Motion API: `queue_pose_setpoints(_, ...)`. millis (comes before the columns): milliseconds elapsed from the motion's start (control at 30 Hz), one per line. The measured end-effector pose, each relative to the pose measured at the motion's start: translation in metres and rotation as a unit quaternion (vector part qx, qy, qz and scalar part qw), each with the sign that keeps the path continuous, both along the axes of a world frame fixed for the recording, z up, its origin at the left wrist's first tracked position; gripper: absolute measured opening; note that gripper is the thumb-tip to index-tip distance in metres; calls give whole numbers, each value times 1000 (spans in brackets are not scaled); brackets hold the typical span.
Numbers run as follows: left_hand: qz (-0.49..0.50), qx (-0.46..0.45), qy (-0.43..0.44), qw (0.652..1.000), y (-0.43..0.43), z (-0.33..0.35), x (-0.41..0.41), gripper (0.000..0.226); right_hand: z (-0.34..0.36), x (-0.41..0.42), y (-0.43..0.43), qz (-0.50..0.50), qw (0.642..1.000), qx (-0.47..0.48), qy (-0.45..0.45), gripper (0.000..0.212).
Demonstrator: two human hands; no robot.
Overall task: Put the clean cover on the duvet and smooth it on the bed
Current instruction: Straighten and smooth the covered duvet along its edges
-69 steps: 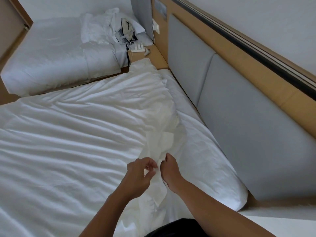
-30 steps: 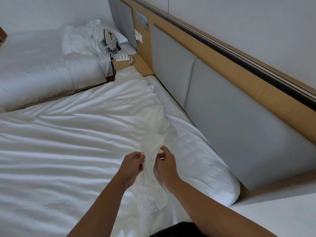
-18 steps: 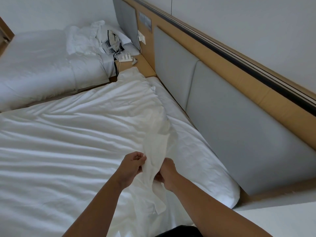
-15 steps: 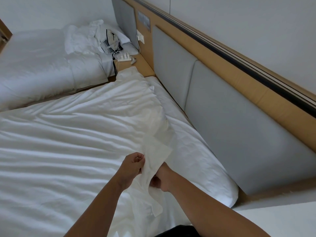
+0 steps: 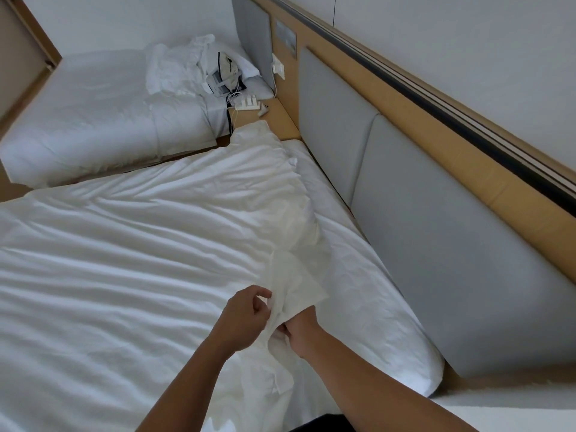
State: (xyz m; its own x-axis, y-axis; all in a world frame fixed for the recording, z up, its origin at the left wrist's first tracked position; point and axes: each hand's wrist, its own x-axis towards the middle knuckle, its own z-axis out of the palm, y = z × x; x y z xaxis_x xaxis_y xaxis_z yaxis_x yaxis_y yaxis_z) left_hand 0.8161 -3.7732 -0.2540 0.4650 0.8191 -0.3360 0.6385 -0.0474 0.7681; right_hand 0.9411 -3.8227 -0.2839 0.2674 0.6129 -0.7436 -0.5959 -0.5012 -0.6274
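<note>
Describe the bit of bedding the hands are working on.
Start at the grey headboard and the pillow along it. Beside the pillow runs the edge of the puffy duvet. The cover flap, pinched by the left hand with the right hand hidden beneath, is the only thin, limp piece lifted there.
</note>
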Motion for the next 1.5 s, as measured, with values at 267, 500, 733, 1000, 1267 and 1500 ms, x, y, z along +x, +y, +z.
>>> queue_pose_setpoints(267, -89, 12, -48, 995, -55, -14, -26, 39, -5, 20, -3, -80, 995, -46, 27, 33)
queue_pose_setpoints(500, 48, -7, -48, 998, -17, -11, -2, 18, -10, 20, -14, -14, 999, 13, -28, 29)
queue_pose_setpoints(733, 56, -281, -79, 955, 14, -8, 30, 34, 0, 20, -19, 35, 998, 52, -28, 37)
queue_pose_setpoints(1000, 106, -392, -183, 895, 28, -18, 26, 12, -3, 21, -16, -34, 996, -21, -83, 17)
queue_pose_setpoints(1267, 156, -390, -240, 875, 36, -19, 17, 17, -20, -2, -57, -109, 968, -108, 198, 15)
queue_pose_setpoints(1500, 70, -363, -245, 896, 27, -19, 3, 16, -11, -1, -39, -56, 983, 5, -172, 32)
